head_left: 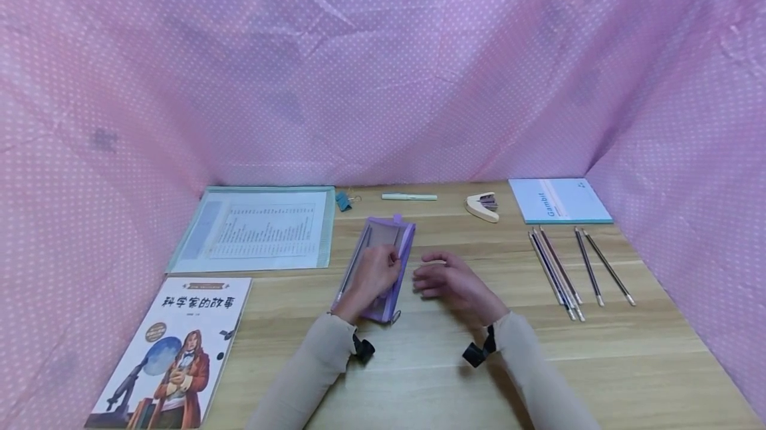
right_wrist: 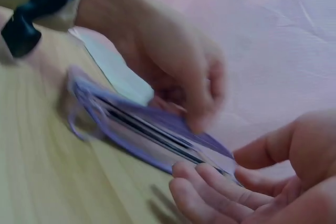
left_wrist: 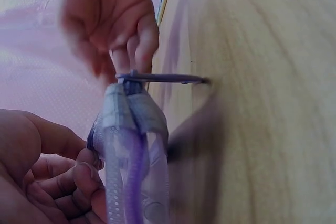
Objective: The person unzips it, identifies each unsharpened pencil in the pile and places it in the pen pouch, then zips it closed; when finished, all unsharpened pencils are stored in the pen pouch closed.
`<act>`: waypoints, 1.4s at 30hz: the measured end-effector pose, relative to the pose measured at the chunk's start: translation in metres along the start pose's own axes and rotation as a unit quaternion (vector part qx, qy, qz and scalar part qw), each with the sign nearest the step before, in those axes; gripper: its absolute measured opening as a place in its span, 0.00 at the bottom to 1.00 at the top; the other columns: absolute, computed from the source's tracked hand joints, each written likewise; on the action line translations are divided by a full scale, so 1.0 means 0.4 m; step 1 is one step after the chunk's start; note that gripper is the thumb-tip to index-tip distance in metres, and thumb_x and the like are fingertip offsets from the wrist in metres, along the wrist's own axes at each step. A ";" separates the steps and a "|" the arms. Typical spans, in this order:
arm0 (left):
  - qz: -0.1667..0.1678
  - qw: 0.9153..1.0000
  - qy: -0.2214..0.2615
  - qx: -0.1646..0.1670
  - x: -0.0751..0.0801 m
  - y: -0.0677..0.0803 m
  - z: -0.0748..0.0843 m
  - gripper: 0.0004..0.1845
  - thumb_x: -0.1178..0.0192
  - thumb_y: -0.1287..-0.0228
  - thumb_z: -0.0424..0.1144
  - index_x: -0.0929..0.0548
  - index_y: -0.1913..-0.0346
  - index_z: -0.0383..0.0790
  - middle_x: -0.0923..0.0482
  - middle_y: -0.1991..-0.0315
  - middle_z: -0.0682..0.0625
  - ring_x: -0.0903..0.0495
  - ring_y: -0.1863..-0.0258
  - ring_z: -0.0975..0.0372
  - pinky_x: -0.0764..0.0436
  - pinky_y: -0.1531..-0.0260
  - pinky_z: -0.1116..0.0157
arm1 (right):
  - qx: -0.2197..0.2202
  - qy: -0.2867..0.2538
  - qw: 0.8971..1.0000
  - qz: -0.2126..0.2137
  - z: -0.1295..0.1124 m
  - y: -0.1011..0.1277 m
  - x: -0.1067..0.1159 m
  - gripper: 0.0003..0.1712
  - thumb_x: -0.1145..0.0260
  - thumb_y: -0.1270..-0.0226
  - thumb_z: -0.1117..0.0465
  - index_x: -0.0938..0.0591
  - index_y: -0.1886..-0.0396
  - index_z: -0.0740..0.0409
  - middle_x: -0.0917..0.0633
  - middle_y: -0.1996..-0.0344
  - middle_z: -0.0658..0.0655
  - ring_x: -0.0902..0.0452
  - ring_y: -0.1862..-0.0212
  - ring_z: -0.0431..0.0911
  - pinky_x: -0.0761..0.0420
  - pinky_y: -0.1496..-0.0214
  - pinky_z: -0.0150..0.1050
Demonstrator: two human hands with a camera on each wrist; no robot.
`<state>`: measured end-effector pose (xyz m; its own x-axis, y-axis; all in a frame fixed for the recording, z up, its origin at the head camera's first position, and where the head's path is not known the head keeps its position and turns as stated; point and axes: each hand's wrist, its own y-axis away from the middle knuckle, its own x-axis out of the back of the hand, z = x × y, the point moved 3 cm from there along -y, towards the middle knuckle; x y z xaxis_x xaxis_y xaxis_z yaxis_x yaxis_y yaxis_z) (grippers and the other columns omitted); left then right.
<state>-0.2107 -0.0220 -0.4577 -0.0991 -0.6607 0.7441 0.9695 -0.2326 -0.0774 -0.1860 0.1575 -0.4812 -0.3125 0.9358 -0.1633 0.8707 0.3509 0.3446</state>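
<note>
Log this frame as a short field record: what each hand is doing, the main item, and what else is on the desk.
left hand: grips the purple pencil case
right hand: beside the case, fingers relaxed, holding nothing
case contents: at least one pen visible inside
right side: loose pens, notebook
left side: document folder, storybook
surface: wooden desk

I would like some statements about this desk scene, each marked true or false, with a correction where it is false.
1. The left hand rests on the purple pencil case. True.
2. The right hand holds a pencil. False: it holds nothing and lies beside the case.
3. The loose pencils lie to the right of the hands. True.
4. The illustrated book lies at the far right corner. False: it is at the near left; the light blue notebook is at the far right.
</note>
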 end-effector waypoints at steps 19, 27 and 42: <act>0.004 1.000 0.003 0.016 -0.001 0.004 -0.019 0.04 0.40 0.41 0.27 0.16 0.70 0.36 0.18 0.75 0.47 0.24 0.81 0.65 0.26 0.84 0.76 | 0.046 0.396 0.871 0.287 -0.073 0.261 0.454 0.23 0.42 0.26 0.58 0.25 0.44 0.76 0.15 0.55 0.74 0.17 0.63 0.41 0.19 0.64 0.31; 0.008 1.000 0.001 0.020 0.008 0.010 -0.018 0.04 0.39 0.40 0.28 0.16 0.70 0.36 0.18 0.75 0.47 0.24 0.81 0.65 0.26 0.84 0.75 | -0.026 0.464 0.846 0.263 -0.046 0.285 0.582 0.36 0.45 0.24 0.44 0.28 0.40 0.77 0.23 0.46 0.81 0.20 0.52 0.66 0.18 0.56 0.50; 0.007 1.000 0.002 0.011 0.001 0.006 -0.017 0.05 0.39 0.40 0.28 0.16 0.71 0.37 0.18 0.75 0.46 0.24 0.82 0.65 0.26 0.85 0.76 | 0.010 0.521 0.814 0.258 -0.049 0.254 0.598 0.25 0.35 0.30 0.52 0.22 0.53 0.75 0.15 0.59 0.75 0.17 0.58 0.63 0.18 0.57 0.54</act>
<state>-0.2099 -0.0278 -0.4620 -0.0859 -0.6670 0.7401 0.9757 -0.2066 -0.0729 -0.1797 0.4178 -0.4673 -0.0463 0.4836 0.8741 0.9909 -0.0881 0.1013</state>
